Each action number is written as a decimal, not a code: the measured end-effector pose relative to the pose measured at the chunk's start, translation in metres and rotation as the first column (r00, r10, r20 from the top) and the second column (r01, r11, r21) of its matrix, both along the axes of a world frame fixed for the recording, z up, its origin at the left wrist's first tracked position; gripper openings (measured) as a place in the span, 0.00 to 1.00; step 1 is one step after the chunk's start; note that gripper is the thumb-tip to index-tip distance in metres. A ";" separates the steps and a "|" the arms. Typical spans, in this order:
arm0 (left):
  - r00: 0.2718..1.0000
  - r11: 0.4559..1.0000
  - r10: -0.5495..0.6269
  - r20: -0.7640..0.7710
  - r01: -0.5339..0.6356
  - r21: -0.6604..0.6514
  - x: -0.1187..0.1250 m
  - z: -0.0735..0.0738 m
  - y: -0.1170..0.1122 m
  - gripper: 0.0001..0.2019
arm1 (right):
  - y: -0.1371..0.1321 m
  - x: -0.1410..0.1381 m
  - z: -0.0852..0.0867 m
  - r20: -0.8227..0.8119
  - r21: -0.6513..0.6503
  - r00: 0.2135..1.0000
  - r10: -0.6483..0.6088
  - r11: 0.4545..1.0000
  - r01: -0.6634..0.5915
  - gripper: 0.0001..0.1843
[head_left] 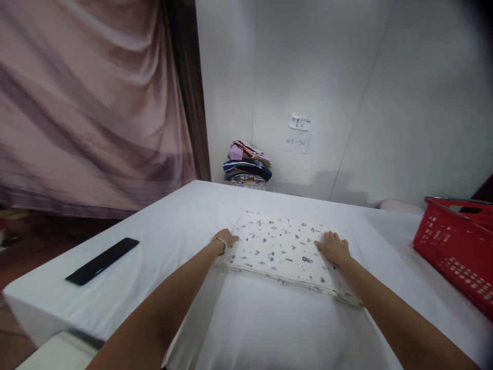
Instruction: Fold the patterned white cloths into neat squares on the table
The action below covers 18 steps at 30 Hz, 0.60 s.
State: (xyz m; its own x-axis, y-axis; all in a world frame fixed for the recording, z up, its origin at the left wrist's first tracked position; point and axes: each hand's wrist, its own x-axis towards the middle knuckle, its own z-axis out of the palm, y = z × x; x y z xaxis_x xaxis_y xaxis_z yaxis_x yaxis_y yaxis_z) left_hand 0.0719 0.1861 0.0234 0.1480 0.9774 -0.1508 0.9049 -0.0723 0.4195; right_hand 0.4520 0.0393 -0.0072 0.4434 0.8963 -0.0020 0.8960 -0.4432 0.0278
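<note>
Head view. A folded white cloth with small printed motifs (pixel 283 246) lies flat near the middle of the white-covered table (pixel 173 216), somewhat toward the far edge.

The left hand (pixel 226 239), a thin bracelet (pixel 221 241) at its wrist, rests at the cloth's left edge with fingers extended, clasping nothing. The right hand (pixel 333 246) lies palm down on the cloth's right part, fingers spread and flat.

A long, flat black object (pixel 102 260) lies near the table's left edge, well apart from the cloth. A red plastic basket (pixel 458 246) stands at the right edge. A stack of folded coloured fabrics (pixel 247 164) sits at the far edge against the wall. Nothing obstructs either hand.

Two paper slips (pixel 298 133) are fixed to the white wall; the lower reads "45-50", the upper is illegible.

A pinkish curtain (pixel 88 103) hangs to the left.
</note>
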 end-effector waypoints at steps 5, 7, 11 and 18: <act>0.994 0.988 0.086 0.074 -0.075 -0.133 0.004 0.006 -0.002 0.21 | 0.009 -0.072 0.012 -0.104 0.065 0.954 0.282 0.959 -0.277 0.35; 0.988 0.983 0.096 0.125 -0.073 -0.171 0.004 0.010 -0.003 0.21 | 0.008 -0.096 0.008 -0.156 0.068 0.914 0.373 0.928 -0.367 0.37; 0.969 0.962 0.101 0.226 -0.037 -0.270 -0.006 0.014 -0.010 0.22 | 0.004 -0.114 -0.005 -0.174 0.042 0.886 0.430 0.902 -0.429 0.37; 0.915 0.890 0.121 0.386 0.072 -0.451 -0.033 0.013 -0.025 0.22 | 0.004 -0.113 0.007 -0.254 0.048 0.879 0.403 0.913 -0.405 0.37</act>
State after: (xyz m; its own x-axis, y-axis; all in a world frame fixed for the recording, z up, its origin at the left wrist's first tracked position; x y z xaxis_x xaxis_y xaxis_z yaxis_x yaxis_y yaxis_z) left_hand 0.0392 0.1607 0.0359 0.2661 0.8210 -0.5051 0.6556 0.2300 0.7192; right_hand 0.3387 0.0429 -0.0004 0.0269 0.9971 -0.0716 0.9743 -0.0422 -0.2214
